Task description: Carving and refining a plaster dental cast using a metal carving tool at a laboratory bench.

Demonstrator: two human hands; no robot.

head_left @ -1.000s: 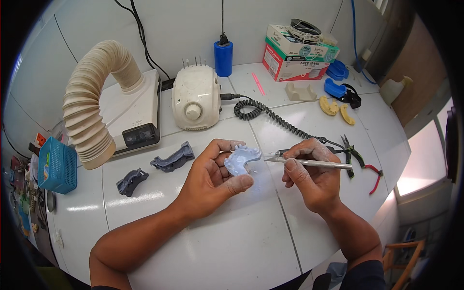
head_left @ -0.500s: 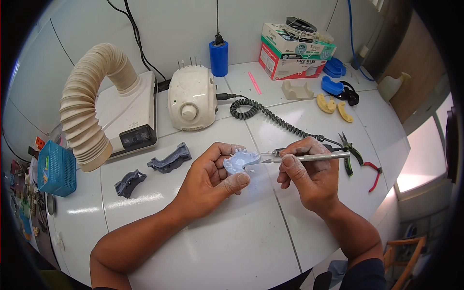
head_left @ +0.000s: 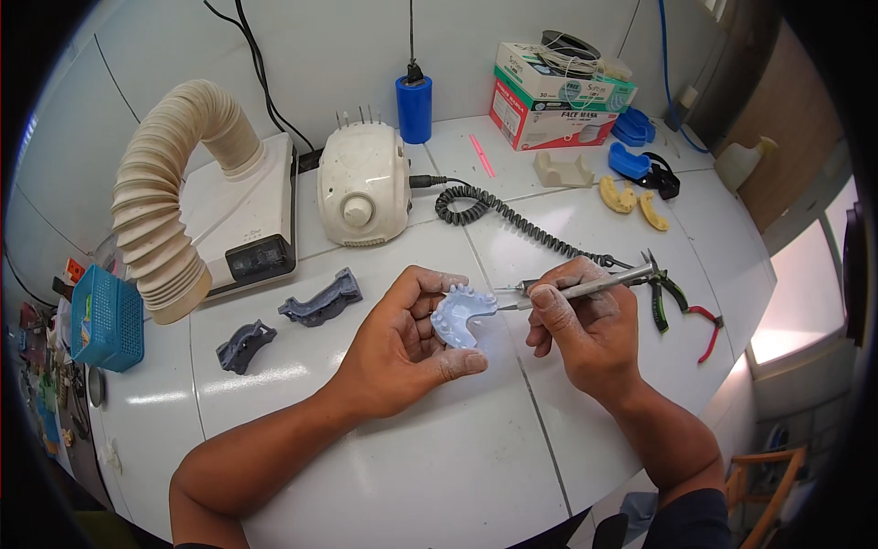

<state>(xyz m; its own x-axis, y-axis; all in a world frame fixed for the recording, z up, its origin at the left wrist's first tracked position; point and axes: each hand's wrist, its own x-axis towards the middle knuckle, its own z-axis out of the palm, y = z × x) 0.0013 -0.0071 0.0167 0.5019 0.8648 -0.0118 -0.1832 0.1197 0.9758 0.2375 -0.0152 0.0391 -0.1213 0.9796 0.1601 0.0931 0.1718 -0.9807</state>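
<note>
My left hand (head_left: 393,357), fingertips dusted white, grips a pale blue horseshoe dental model (head_left: 455,316), raised teeth showing. My right hand (head_left: 585,348) is closed on a silver pen-like metal tool (head_left: 606,280), its thin tip at the model's right arm. Behind that hand a slim handpiece (head_left: 530,285) on a coiled black cord lies on the white tiled table (head_left: 448,457), partly hidden. Two dark grey curved moulded pieces (head_left: 320,297) (head_left: 245,348) lie left of my left hand.
A hose extractor (head_left: 160,220), white drill unit (head_left: 364,183) and blue cylinder (head_left: 413,110) stand behind. Blue basket (head_left: 105,316) sits left. At right are mask boxes (head_left: 549,119), blue trays (head_left: 629,160), yellow casts (head_left: 617,194) and pliers (head_left: 668,302).
The model in my left hand has turned, its toothed top now showing more. My right hand has shifted slightly, and the metal tool now slants higher toward its rear end.
</note>
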